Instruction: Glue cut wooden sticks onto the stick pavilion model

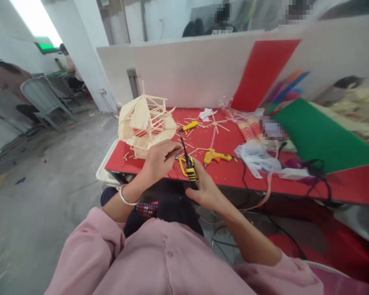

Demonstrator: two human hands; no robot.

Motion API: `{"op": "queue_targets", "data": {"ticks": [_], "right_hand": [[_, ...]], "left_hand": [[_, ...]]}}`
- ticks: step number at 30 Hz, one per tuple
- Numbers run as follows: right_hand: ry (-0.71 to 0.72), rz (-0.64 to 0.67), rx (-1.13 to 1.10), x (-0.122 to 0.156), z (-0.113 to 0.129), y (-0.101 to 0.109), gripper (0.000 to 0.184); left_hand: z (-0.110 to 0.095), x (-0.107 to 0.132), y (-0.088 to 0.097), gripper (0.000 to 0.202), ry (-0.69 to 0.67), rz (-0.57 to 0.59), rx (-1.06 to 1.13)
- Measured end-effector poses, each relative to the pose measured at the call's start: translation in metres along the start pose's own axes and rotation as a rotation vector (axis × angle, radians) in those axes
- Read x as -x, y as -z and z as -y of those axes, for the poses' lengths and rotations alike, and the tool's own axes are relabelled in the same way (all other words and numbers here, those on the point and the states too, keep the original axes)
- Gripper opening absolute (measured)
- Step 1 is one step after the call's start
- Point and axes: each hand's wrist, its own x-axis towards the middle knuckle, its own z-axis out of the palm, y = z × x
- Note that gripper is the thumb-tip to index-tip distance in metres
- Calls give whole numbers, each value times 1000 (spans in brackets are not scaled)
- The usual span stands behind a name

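My right hand (204,188) is closed around the yellow-and-black handles of a pair of cutting pliers (188,162), whose jaws point up and away from me. My left hand (160,159) is pinched on a thin wooden stick (177,152) held at the plier jaws. Both hands hover over my lap at the near edge of the red table (233,172). Just beyond my left hand stands a small house model (146,121) built of pale sticks.
A yellow glue gun (215,156), a yellow-handled tool (188,126), loose sticks, plastic bags (256,157) and black cables (316,172) lie on the table. Red and green sheets (320,137) lean at the back right. A grey chair (39,96) and people stand far left.
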Motion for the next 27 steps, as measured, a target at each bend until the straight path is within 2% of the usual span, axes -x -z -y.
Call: {"op": "queue_targets", "data": {"ticks": [3,6,11,14,17,24,27], "right_hand": [[-38,-25,68,-8,-15,20,86],[-49,-74,154,-15,-24,34,81],[33,-76,253,-41,-41,50,69],[125,-38,295,-58,-52,62,65],[145,10,340,-66,-57,73,62],[41,105,405,-67,-60,86,55],[29,144,435,-68,-59,91,64]], "left_hand": [[14,-12,-25,12,31,-68,67],[22,-18,-43,13,43,-108,76],[32,-32,-61,16,-23,-175,-6],[41,-37,-71,17,-50,-247,-60],[50,-36,-78,16,-63,-304,-80],[59,-34,-87,23,102,-272,2],[59,-37,-84,24,228,-210,115]]}}
